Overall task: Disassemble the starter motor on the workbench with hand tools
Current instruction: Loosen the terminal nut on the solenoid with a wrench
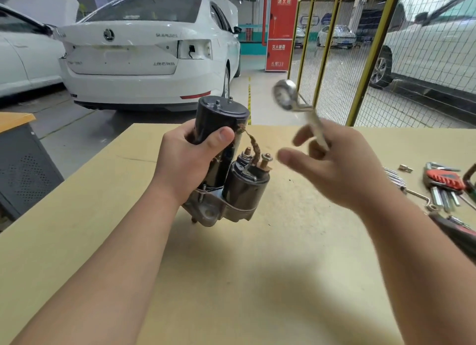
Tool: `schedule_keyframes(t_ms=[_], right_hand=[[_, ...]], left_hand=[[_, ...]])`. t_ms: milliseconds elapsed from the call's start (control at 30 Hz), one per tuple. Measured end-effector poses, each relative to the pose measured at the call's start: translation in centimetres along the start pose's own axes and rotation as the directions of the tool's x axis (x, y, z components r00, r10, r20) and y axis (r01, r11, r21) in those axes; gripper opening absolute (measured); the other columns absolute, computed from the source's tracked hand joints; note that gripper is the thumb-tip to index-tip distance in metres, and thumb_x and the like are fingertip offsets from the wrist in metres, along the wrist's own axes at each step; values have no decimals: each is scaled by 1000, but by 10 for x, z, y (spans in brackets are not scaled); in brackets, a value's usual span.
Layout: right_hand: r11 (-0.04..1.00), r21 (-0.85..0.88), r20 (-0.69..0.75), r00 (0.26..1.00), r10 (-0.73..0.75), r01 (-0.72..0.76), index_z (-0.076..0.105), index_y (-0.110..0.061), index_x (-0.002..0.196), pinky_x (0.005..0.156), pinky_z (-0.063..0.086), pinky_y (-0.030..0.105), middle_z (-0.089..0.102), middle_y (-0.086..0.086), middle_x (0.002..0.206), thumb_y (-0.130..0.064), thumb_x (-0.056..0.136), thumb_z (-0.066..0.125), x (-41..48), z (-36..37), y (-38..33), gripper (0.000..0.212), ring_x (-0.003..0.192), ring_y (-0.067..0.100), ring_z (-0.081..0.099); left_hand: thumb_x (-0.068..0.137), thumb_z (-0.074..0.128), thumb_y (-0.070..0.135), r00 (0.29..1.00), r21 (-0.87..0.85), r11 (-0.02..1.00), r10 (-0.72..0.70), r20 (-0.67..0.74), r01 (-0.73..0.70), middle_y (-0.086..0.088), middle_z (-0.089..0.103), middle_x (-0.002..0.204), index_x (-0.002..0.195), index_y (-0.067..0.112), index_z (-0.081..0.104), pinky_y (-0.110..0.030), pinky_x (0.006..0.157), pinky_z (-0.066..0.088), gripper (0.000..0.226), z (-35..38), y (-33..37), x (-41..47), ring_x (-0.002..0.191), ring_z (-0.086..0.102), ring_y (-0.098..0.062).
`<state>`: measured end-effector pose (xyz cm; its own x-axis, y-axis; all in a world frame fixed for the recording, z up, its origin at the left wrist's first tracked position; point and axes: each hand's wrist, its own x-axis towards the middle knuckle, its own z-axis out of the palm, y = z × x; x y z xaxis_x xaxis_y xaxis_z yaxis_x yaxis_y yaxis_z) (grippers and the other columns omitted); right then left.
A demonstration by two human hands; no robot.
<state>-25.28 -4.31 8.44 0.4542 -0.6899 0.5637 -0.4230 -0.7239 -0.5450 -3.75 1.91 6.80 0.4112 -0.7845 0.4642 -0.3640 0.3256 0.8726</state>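
The starter motor (231, 180) stands upright on the tan workbench (231, 280), its black cylindrical body on top and the solenoid with two threaded terminals and a frayed braided lead at its right. My left hand (190, 159) is wrapped around the black body. To the right of the motor, my right hand (334, 169) is raised and blurred, its thumb and forefinger spread, while its other fingers hold the handle of a silver ratchet wrench (296, 102). The round head of the wrench points up and away above the bench's far edge.
At the bench's right edge lie a red-holdered hex key set (444, 182), several loose silver bits (394, 176), a small nut (405, 168) and a dark-handled tool (456, 231). A grey cabinet (23, 174) stands to the left. White cars and a yellow mesh fence stand beyond the bench.
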Motion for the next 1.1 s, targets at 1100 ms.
schedule_keyframes(t_ms=[1100], right_hand=[[855, -99, 468, 734, 491, -509, 65, -17, 75, 37, 31, 19, 45, 0, 51, -41, 76, 69, -24, 5, 78, 24, 39, 15, 37]], left_hand=[[49, 78, 61, 989, 245, 961, 105, 102, -127, 26, 70, 89, 95, 47, 68, -18, 73, 52, 49, 16, -9, -15, 87, 66, 2]])
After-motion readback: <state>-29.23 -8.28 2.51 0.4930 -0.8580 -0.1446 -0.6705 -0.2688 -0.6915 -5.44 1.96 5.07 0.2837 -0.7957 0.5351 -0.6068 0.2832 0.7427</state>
